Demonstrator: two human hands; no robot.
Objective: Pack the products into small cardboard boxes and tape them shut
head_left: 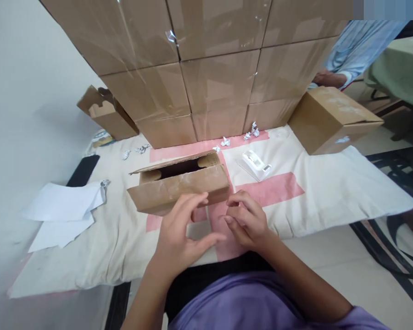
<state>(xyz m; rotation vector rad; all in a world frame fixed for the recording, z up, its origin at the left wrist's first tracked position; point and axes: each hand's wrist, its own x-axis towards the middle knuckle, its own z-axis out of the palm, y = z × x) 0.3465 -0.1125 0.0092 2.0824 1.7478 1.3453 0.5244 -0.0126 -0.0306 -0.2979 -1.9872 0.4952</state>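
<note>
Lying on the cloth [113, 247] just beyond the left hand [179, 233], fingers spread and empty, and the right hand [250, 222], fingers curled, any grasp impossible to tell, the open cardboard box [179, 187] is probably best steadied at both ends.

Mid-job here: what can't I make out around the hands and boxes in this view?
Head view: the inside of the narrow open box; lost in shadow between its flaps.
Head view: whether the right hand pinches anything; too small and blurred.
Head view: the near end of the black item; covered by white sheets.
Head view: what another person's hand is doing; screened by the cardboard stack and the box at far right.
</note>
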